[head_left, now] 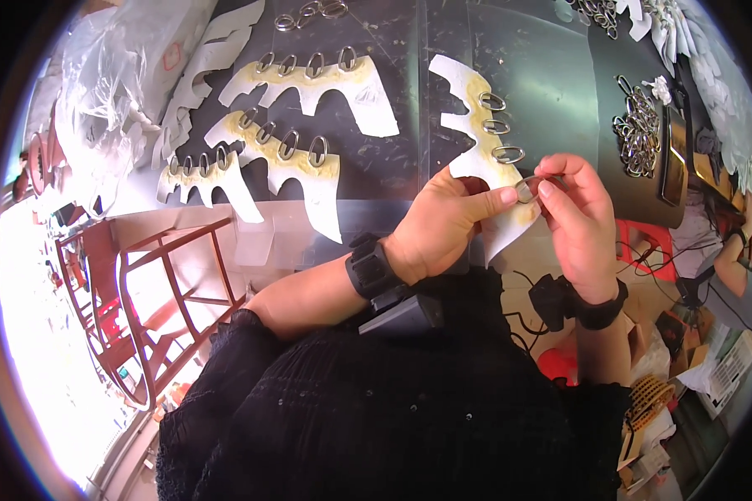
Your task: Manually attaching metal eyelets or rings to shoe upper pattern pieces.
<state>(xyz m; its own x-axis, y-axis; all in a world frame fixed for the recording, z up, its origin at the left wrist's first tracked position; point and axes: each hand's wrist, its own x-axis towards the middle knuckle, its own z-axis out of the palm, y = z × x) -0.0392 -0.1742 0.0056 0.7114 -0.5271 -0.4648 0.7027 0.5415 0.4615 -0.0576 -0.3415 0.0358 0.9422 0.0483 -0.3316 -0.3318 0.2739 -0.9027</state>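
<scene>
My left hand (439, 221) is closed on a white scalloped strip (468, 154) with a yellowish glue-like band, its thumb pressed near the lower end. Three oval metal rings sit along that band, such as the middle ring (495, 127). My right hand (581, 219) pinches another metal ring (525, 192) between thumb and fingers, right at the strip beside my left thumb. Whether this ring is joined to the strip is hidden by the fingers. To the left lie more ringed white strips: an upper strip (374, 107), a middle strip (319, 185) and a smaller strip (239, 196).
A heap of metal rings (637, 134) lies at the right, beside a dark flat phone-like object (673, 159). Clear plastic bags (113, 100) cover the far left. Below the table edge stand a wooden chair (125, 309) and a red stool (650, 246). Another person's arm (734, 265) shows at right.
</scene>
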